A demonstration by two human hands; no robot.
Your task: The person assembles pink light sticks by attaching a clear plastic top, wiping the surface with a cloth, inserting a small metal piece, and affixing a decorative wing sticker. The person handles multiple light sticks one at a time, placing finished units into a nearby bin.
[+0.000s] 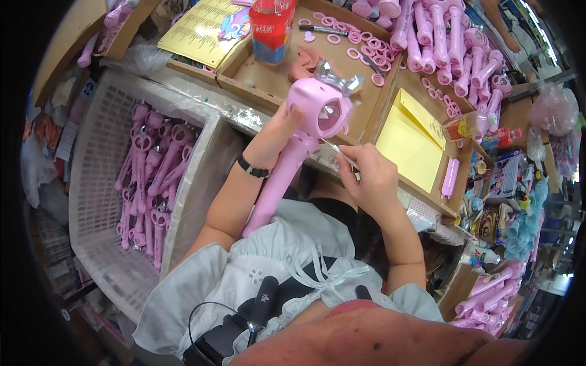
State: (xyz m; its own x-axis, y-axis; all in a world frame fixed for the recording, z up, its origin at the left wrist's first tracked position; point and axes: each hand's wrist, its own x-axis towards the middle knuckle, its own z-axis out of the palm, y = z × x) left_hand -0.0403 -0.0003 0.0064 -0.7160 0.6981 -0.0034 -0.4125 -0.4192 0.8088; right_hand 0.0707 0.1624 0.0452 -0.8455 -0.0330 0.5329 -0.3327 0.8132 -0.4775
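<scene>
The bench (235,110) runs across the top of the view, with a white basket (91,201) of finished-looking pink wands (143,177) standing against its near edge at the left. A cardboard tray (323,52) sits on the bench, its front wall along the near edge. Pink handles (439,36) are heaped toward the far right corner. To the right, close to the near edge, lies a yellow sheet (409,146).

The pink wand (284,168) slants over the near edge, its round head, topped by a silver crown, uppermost. A red bottle (271,30) stands in the tray. The left hand (278,131) has its grip closed around the wand, just below the head. The right hand (369,177) has its grip pinched on a thin tool (332,146), pointing at the neck; contact is too small to tell. Pink rings (378,58) lie in the tray's right side.
</scene>
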